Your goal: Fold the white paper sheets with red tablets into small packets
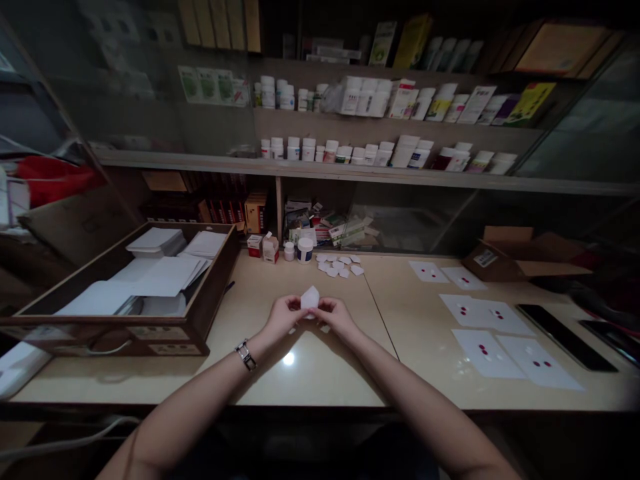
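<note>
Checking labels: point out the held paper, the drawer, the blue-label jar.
Paper (pixel 310 298): head view, on its upper face above the fingers.
Drawer (pixel 114 335): head view, on its front wall.
Jar (pixel 305 254): head view, on its label.

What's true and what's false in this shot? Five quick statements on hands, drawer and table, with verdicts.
1. The left hand and right hand both hold the folded white paper. True.
2. The wristband is on the right wrist. False: the wristband is on the left wrist.
3. The wooden drawer has white paper stacks in it. True.
4. The small white pieces are in the drawer. False: the small white pieces lie on the table, beyond the hands.
5. Dark red pieces lie on the white sheets. True.
</note>
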Motion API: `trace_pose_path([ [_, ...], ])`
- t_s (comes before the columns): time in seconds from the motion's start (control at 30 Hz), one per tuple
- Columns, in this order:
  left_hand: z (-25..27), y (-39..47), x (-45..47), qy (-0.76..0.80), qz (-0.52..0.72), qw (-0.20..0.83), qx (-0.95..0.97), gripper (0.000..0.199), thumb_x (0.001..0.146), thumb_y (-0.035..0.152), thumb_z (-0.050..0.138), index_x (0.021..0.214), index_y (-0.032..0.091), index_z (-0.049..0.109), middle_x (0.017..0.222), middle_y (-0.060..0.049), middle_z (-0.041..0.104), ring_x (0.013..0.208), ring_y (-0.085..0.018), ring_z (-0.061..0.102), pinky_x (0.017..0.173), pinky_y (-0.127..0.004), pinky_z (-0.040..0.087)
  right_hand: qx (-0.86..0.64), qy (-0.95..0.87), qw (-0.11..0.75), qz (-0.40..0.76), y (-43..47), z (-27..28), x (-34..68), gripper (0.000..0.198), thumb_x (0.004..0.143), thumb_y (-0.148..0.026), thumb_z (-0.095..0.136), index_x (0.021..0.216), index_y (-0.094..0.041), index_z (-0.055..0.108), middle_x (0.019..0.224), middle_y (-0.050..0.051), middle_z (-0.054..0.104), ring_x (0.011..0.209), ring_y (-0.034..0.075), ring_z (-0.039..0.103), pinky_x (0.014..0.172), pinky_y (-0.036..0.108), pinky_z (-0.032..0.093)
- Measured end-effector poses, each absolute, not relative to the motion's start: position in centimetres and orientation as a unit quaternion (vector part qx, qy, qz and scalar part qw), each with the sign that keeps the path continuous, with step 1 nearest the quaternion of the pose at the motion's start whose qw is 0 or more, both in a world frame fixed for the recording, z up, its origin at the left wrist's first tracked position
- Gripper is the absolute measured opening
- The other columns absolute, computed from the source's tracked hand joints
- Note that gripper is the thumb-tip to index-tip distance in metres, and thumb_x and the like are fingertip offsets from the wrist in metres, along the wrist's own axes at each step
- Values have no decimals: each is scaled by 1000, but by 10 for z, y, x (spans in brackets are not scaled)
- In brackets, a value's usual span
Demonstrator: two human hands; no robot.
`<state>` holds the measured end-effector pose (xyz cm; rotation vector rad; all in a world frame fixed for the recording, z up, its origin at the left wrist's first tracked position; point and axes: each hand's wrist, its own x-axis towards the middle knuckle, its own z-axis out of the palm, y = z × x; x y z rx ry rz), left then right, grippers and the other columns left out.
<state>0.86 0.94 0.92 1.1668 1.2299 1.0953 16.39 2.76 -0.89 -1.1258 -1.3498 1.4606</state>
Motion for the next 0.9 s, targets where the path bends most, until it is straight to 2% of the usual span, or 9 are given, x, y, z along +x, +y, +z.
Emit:
trace_pose_path([
  [0.37,8,9,9,513,441,581,452,34,52,35,79,71,9,67,64,-5,65,53,-12,55,50,-20,39,-473,-502,416,592,27,-6,167,39,52,-49,78,59,-14,63,47,-2,54,41,8,44,41,19,32],
  [0.57,8,10,9,492,454,585,458,41,58,43,75,78,8,71,70,-8,68,57,-12,56,51,-20,38,-462,-587,411,522,27,-9,168,46,68,-59,63,62,-14,64,49,-1,54,42,10,43,41,21,31],
  [0.73,7,11,7,504,444,582,460,41,55,36,77,82,7,72,69,-8,68,57,-14,56,50,-21,37,-443,-660,410,448,27,-11,170,47,79,-56,53,60,-14,62,54,0,53,50,11,45,46,21,32],
  [0.9,10,11,5,497,439,585,468,32,50,28,77,73,7,70,64,-6,67,55,-13,55,53,-23,39,-448,-668,412,428,28,-9,171,43,77,-51,57,56,-14,62,55,1,53,52,11,45,46,21,31],
])
